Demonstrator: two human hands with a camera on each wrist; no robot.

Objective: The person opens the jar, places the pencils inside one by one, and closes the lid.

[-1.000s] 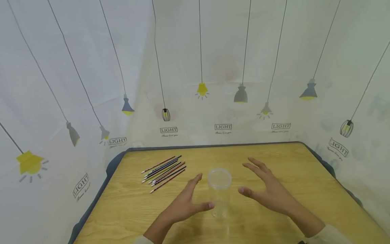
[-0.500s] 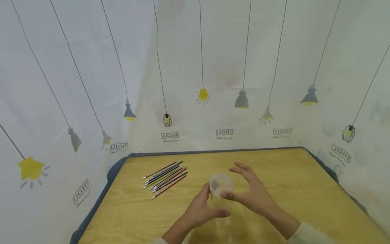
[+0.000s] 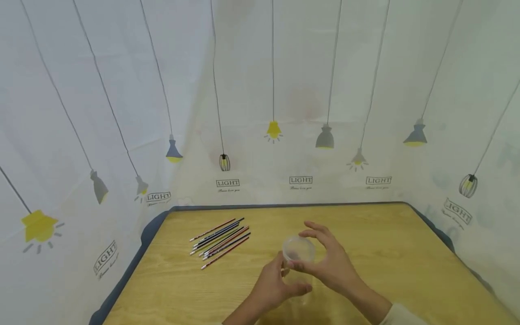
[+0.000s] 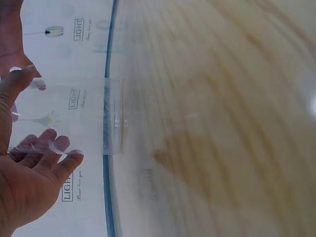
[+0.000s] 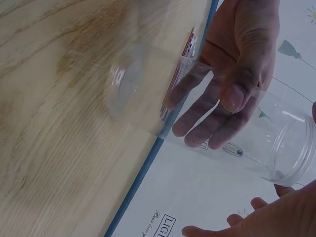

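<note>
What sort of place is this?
Probably a screened-off tabletop workspace: white lamp-printed sheeting lines three sides of a yellow wood-grain table bearing thin red and dark pencils.

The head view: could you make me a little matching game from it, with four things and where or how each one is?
Things:
1. Clear jar
2. Pencils
3. Left hand
4. Right hand

Places and states:
A. At the rim of the jar's top
B. Lying in a loose bunch on the table
C. Curled around the jar's side, below its top
D. See-through, held by both hands

Right pairs: 1-D, 2-B, 3-C, 4-A.
</note>
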